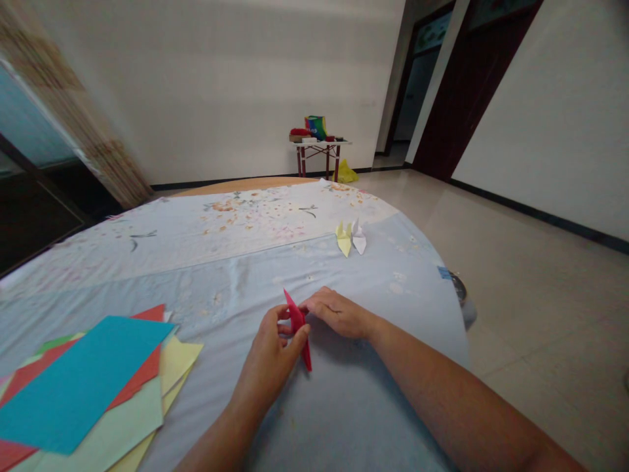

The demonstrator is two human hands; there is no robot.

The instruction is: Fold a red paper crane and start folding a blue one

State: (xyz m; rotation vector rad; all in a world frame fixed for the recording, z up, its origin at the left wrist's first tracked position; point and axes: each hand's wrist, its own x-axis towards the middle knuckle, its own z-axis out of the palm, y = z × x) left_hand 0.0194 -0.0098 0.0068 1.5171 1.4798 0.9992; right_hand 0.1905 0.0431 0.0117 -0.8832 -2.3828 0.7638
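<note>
A narrow piece of folded pink paper (297, 320), pointed at both ends, is held slightly above the cloth-covered table. My left hand (275, 344) grips it, thumb on the near side and fingers behind. From the right, the bent fingers of my right hand (339, 313) close on its upper part; their tips are partly hidden. Farther back on the table stand two folded paper figures, a pale yellow one (344, 240) and a white one (360, 238), side by side.
Loose coloured sheets lie piled at the left, a blue sheet (83, 383) on top. A light blue and floral tablecloth (236, 278) covers the round table. By the far wall, a small table (324, 143) carries a colourful bag and boxes, with a yellow bag (346, 172) beside it.
</note>
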